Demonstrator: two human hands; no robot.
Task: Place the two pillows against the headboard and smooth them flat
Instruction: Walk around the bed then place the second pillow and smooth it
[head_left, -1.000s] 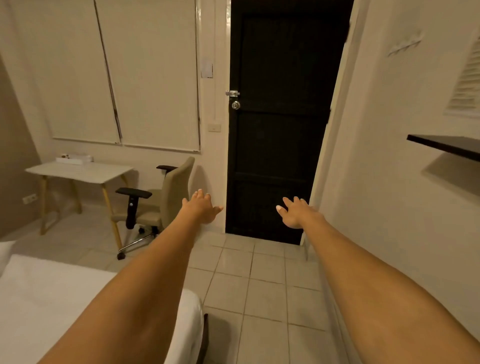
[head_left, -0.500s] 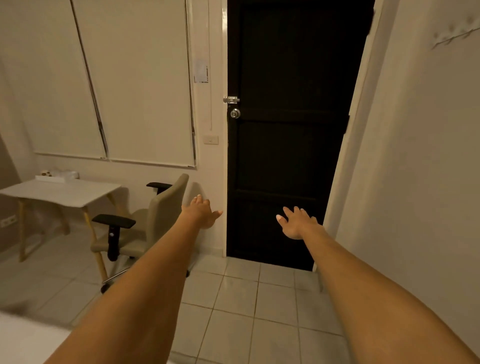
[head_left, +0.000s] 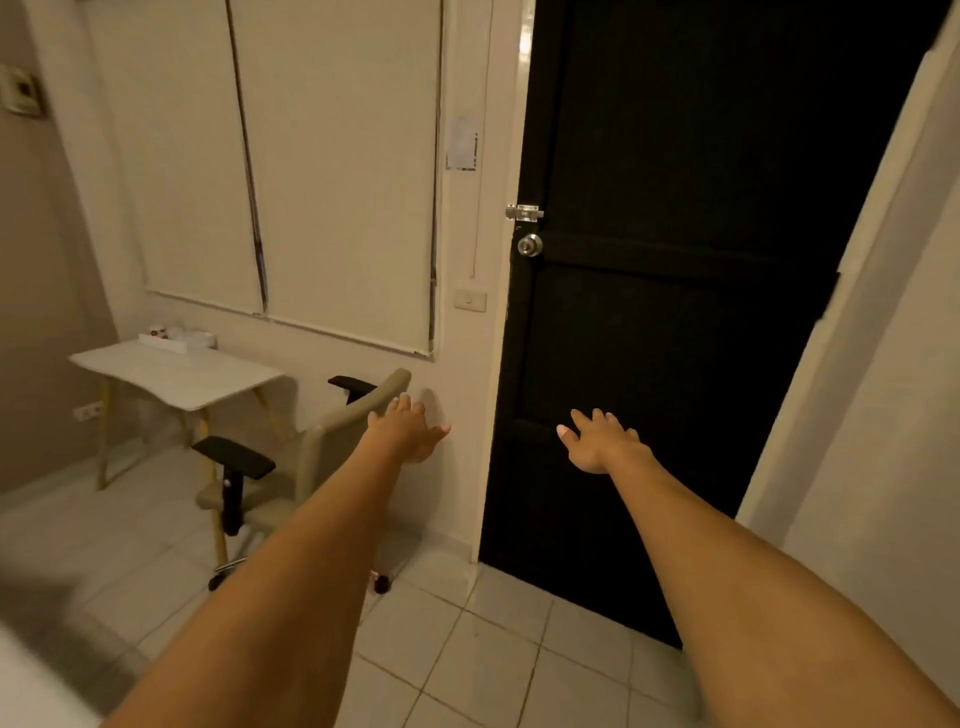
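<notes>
Both my arms stretch straight out in front of me at about waist height. My left hand is open, palm down, fingers spread, holding nothing. My right hand is open too, fingers apart and empty, in front of the black door. No pillow and no headboard is in view. Only a blurred white corner of the bed shows at the bottom left.
A black door with a silver knob stands ahead. To the left are a beige office chair and a small white desk under closed blinds. A white wall runs along the right. White tiles cover the floor.
The view has swung off the bed toward the door and closer to it. Most of the bed has left the frame. Both hands stay outstretched and open.
</notes>
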